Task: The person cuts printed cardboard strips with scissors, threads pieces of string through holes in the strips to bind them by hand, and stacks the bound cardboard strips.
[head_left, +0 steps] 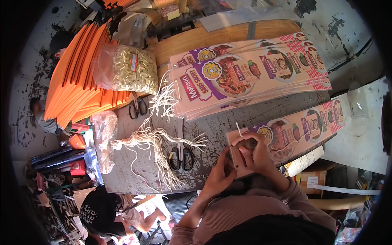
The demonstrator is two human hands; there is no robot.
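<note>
My right hand (pixel 256 155) is closed over the near end of a printed sheet (pixel 306 126), with fingers around a dark, round-ended piece (pixel 250 143) whose kind I cannot make out. A short white cord (pixel 238 128) sticks up by its fingertips. At the sheet's left corner my left hand (pixel 220 175) grips the edge, thumb on top and fingers partly hidden. Left of it lie black-handled scissors (pixel 181 157), beside a spread bundle of white cords (pixel 151 139). Behind is a stack of similar printed sheets (pixel 245 77), with cords hanging from its left end.
A clear bag of small gold-coloured metal pieces (pixel 134 69) stands beside folded orange sheets (pixel 77 77). A second pair of scissors (pixel 138 108) and a bagged cord bundle (pixel 105 136) lie near. A person in a black shirt (pixel 100 212) sits below the table's left edge; another person (pixel 45 118) is further left.
</note>
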